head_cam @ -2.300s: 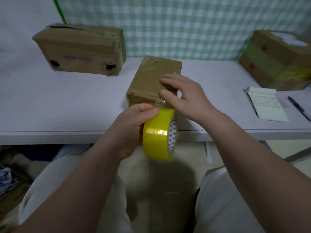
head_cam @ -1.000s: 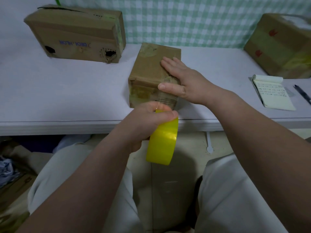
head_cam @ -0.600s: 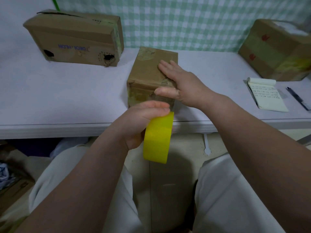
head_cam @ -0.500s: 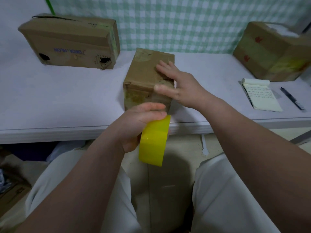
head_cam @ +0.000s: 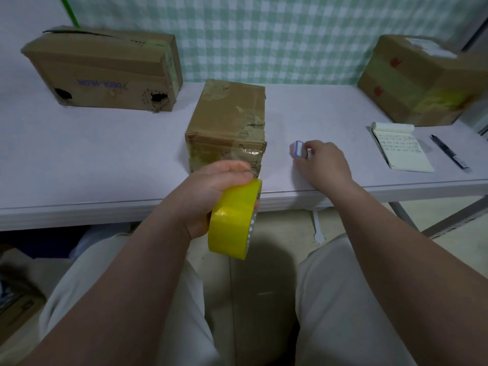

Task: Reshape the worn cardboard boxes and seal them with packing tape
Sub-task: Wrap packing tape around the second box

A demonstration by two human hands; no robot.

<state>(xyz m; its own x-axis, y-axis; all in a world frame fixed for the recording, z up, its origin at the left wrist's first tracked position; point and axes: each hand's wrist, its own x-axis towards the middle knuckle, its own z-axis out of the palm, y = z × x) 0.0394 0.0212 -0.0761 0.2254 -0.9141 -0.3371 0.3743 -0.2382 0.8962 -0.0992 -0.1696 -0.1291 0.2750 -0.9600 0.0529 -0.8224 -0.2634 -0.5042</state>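
Tape roll [head_cam: 235, 220] held in left grip [head_cam: 208, 191] | right grip [head_cam: 326, 162] pinches blue-edged item [head_cam: 299, 148] | holed box [head_cam: 105, 64] blue print inverted, illegible

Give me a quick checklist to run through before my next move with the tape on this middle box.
1. The tape roll is gripped by the left hand: ok.
2. The middle box has tape stuck on its near face: ok.
3. The strip from box to roll is taut: cannot tell, the hand hides it.
4. The right hand pinches the blue-edged object: ok; whether it is a cutter, cannot tell.
5. The box rests fully on the table: ok.
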